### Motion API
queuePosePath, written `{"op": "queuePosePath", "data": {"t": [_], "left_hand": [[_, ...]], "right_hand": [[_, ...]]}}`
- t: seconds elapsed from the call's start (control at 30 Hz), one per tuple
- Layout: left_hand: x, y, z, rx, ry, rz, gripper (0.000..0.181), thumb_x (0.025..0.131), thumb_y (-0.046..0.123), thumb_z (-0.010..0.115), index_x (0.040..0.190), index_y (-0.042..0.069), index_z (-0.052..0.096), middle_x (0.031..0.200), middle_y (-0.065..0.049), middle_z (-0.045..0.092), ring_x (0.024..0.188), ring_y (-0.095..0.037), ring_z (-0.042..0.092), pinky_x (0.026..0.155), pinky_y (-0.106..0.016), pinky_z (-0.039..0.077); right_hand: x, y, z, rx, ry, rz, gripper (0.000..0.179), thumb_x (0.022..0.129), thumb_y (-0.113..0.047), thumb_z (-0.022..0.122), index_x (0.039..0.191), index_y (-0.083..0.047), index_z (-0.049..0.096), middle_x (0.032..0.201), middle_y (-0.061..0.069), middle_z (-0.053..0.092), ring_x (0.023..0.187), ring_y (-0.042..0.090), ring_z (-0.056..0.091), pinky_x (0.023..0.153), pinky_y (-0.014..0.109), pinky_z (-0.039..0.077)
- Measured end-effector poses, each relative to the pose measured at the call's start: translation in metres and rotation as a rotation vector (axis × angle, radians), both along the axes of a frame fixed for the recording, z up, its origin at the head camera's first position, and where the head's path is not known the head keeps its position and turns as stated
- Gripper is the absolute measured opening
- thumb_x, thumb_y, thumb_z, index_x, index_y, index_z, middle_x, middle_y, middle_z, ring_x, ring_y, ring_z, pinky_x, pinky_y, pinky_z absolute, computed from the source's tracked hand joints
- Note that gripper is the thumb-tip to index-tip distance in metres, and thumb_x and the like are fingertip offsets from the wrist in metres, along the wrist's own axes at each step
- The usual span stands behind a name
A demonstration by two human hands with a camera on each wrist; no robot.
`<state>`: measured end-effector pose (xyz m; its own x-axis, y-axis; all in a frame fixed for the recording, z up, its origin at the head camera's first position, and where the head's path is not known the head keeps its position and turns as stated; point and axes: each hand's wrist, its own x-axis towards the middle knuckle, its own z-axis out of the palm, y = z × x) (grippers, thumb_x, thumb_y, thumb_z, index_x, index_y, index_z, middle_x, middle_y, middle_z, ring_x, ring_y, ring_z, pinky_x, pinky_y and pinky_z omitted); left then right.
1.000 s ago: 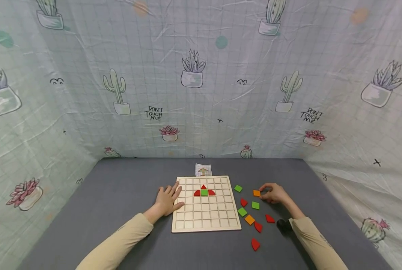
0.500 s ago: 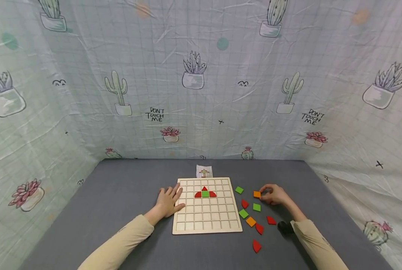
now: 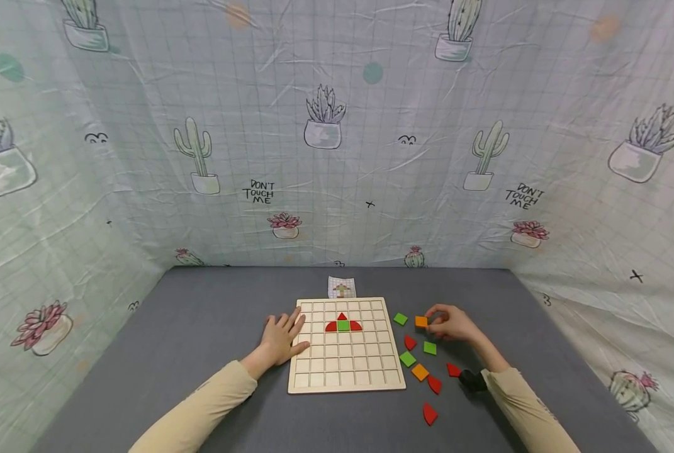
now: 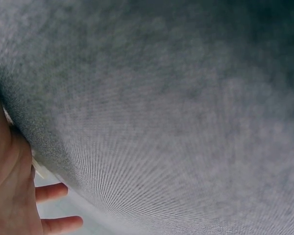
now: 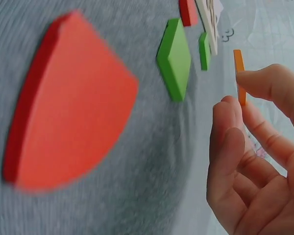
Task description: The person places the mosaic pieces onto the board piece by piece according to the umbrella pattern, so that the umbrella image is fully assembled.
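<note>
Left hand (image 3: pixel 280 338) lies spread on board (image 3: pixel 316 363) at nine o'clock, presumably steadying it. Right hand (image 3: pixel 454 324) pinches orange tile (image 3: pixel 421 322) beyond board's two o'clock, leaving one side free.

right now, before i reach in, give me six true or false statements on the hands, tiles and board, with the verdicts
1. The right hand pinches an orange square tile. True.
2. The left hand rests at the left edge of the wooden grid board. True.
3. Every tile on the wooden grid board is red. False: a green square tile sits between two red quarter-circle tiles.
4. A red triangle tile sits on the far side of that green square tile. True.
5. The right hand is over the wooden grid board. False: it is off to the right of it.
6. The printed pattern card lies between board and person. False: the printed pattern card lies by the board's far edge.
</note>
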<state>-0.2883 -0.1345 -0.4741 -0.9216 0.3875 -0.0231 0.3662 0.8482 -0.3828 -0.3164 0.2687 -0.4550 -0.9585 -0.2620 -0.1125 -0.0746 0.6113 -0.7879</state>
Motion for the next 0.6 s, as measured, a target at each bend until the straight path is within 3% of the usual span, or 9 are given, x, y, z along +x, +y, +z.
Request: {"op": "queuePosePath", "data": {"t": [0.3,0.53,0.6], "left_hand": [[0.0,0.0,-0.002,0.01,0.031,-0.008,0.066,0.088,0.059,0.029,0.139,0.018,0.032,0.146,-0.002,0.028,0.115,-0.023,0.041,0.08,-0.045,0.034],[-0.002,-0.004,-0.011,-0.049,0.098,-0.034,0.069,0.089,0.062,0.012,0.139,0.018,0.03,0.146,0.0,0.027,0.113,-0.019,0.042,0.079,-0.044,0.035],[-0.002,-0.004,-0.01,-0.044,0.089,-0.029,0.069,0.089,0.062,0.014,0.139,0.018,0.031,0.146,0.0,0.028,0.113,-0.019,0.041,0.079,-0.044,0.034]], "right_hand": [[0.005,-0.018,0.001,-0.075,0.009,0.087,0.03,0.081,-0.012,0.063,0.106,0.002,0.053,0.083,0.02,0.064,0.064,0.023,0.062,0.053,0.032,0.047],[0.01,-0.036,0.001,-0.107,0.001,0.119,0.031,0.081,-0.013,0.064,0.106,0.003,0.053,0.081,0.014,0.066,0.062,0.023,0.062,0.05,0.032,0.045],[0.011,-0.041,0.001,-0.113,0.016,0.141,0.031,0.081,-0.011,0.064,0.106,0.004,0.053,0.081,0.015,0.065,0.061,0.024,0.061,0.05,0.034,0.046]]}}
